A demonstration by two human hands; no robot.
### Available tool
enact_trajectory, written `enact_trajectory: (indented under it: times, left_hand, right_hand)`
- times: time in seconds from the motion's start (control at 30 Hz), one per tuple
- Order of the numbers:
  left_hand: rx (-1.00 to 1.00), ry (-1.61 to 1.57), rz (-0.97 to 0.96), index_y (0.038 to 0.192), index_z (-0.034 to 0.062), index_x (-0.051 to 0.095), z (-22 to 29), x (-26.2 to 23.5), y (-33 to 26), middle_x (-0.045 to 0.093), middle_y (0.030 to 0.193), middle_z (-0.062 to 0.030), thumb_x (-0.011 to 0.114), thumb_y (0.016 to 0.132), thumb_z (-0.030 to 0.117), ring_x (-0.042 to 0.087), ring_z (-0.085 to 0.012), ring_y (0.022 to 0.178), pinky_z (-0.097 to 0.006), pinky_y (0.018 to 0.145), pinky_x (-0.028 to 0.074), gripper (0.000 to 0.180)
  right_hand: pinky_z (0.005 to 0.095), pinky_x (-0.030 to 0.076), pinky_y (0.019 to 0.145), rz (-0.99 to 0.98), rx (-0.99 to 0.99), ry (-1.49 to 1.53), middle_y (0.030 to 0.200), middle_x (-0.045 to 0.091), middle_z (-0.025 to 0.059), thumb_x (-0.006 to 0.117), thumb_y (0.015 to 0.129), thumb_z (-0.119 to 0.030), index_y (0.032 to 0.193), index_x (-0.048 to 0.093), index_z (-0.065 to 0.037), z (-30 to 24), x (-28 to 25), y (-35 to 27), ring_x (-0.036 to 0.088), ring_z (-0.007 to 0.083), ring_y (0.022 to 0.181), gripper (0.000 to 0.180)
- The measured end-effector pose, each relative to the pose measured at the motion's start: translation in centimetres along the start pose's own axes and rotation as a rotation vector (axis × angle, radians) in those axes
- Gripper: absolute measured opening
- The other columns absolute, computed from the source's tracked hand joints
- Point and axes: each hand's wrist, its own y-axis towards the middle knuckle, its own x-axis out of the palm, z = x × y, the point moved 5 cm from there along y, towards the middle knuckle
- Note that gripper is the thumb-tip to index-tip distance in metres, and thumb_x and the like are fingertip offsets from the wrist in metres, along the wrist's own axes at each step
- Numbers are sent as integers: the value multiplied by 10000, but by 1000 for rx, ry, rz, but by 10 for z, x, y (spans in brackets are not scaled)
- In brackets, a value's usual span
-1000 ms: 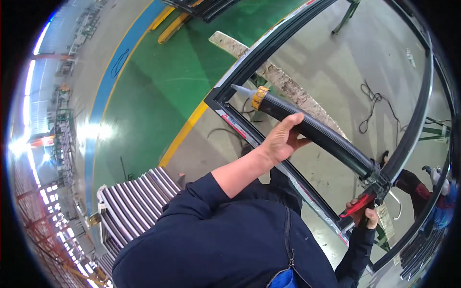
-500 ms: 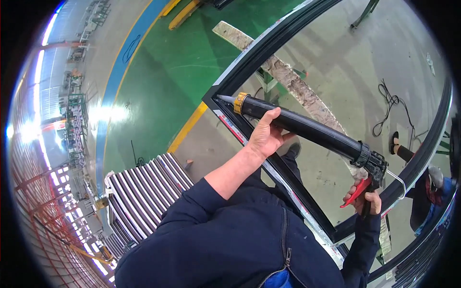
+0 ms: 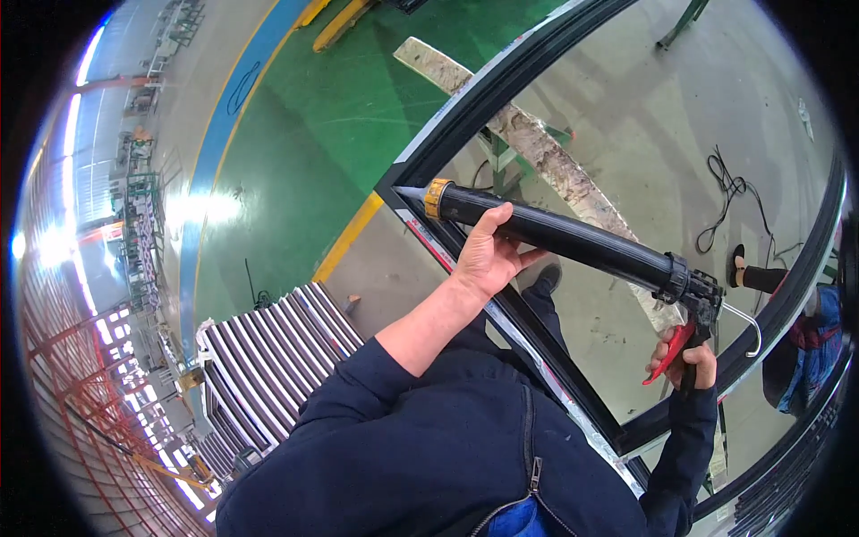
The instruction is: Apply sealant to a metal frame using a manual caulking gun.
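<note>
Raised off the frame since a second ago, the black caulking gun [image 3: 573, 240] now hangs level above the dark window frame [image 3: 501, 309], nozzle at its corner. Left hand [image 3: 488, 255] cups the barrel, fingers curled around it; right hand [image 3: 693, 362] grips the red trigger [image 3: 667, 353].

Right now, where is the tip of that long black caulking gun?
In the head view, the caulking gun slants across the upper middle, its tip at the corner of the black window frame. The left hand steadies the barrel; the right hand holds its red trigger.
</note>
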Motion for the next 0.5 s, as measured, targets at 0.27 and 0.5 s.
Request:
enact_trajectory:
  times: [0.27,0.5]
  left_hand:
    - [2,-29,12,1001,104,564,-1,-7,6,593,1013,-57,740,788,308,572,-233,1028,-595,959,452,345]
    - [4,19,-23,997,105,570,1,-8,9,597,1017,-59,732,794,319,575,-232,1032,-568,942,473,337]
  right_hand:
    - [514,554,645,58,43,-66,824,599,180,542,617,-157,1028,507,18,2,2,-2,623,351,690,448]
    - [489,557,615,34,6,-75,786,594,176,539,631,-171,1011,511,23,4,-5,5,620,342,664,428]
